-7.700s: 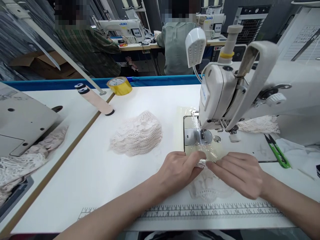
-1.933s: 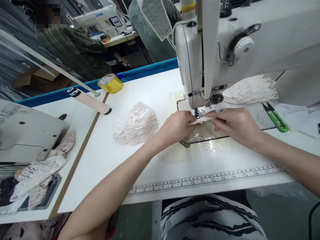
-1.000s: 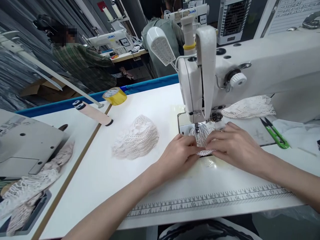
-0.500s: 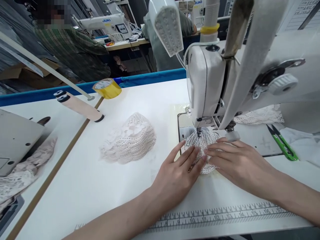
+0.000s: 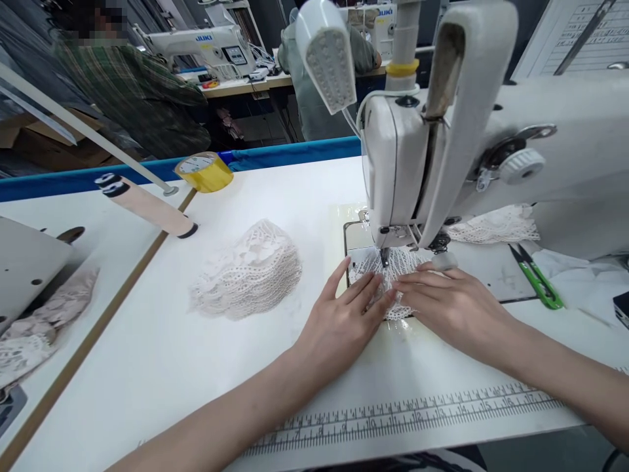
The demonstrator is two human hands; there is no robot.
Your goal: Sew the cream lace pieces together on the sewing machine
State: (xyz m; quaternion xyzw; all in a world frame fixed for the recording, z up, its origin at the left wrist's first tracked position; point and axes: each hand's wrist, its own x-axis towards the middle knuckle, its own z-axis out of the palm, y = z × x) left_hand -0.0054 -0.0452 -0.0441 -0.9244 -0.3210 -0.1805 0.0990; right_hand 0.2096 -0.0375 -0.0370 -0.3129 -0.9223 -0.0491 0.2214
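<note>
A white lace piece (image 5: 401, 311) lies on the sewing machine's bed, partly under the presser foot (image 5: 385, 257) of the white sewing machine (image 5: 393, 157). My left hand (image 5: 346, 318) rests on the lace's near left side, fingers stretched out and the one nearest the machine's left edge spread apart. My right hand (image 5: 449, 305) lies over the lace's right side with fingers extended flat. The fingertips of both hands come close together just in front of the foot and cover part of the lace. Neither hand is wrapped round anything.
A pile of lace pieces (image 5: 250, 272) sits left of the machine. Green thread snips (image 5: 540, 282) lie at right, near more lace (image 5: 496, 225). Yellow tape (image 5: 204, 172) and a thread cone (image 5: 150, 206) are at back left. A printed ruler (image 5: 393, 419) runs along the front edge.
The lace has slid away from me, farther under the presser foot, and both hands have moved forward with it. The whole view has shifted slightly.
</note>
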